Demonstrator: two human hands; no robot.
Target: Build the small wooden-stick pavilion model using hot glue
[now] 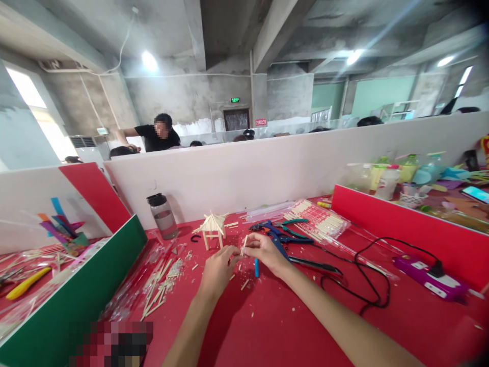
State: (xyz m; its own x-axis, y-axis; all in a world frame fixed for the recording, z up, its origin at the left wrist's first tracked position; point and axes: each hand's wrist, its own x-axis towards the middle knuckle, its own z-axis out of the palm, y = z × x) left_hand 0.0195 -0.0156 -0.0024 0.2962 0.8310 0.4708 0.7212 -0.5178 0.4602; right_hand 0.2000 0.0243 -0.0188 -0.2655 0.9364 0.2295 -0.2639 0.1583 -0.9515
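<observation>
My right hand point(265, 251) pinches a short pale wooden stick point(245, 240) between thumb and fingers. Close beside it, my left hand point(218, 267) has its fingers drawn together at the stick's lower end; what they grip there is too small to make out. Just behind my hands stands a small pavilion model point(213, 227) of pale sticks, with a pointed roof on thin legs. A blue glue gun point(275, 235) lies to the right of my right hand, near green-handled pliers point(296, 223). A small blue piece point(256, 268) lies below my fingers.
Loose sticks and scraps point(162, 290) lie at the left, by a green divider point(87, 290). A water bottle point(163, 216) stands behind them. Bagged sticks point(317, 218) lie back right. A black cable point(376, 293) runs to a purple power strip point(430, 278). A person point(160, 135) is beyond the partition.
</observation>
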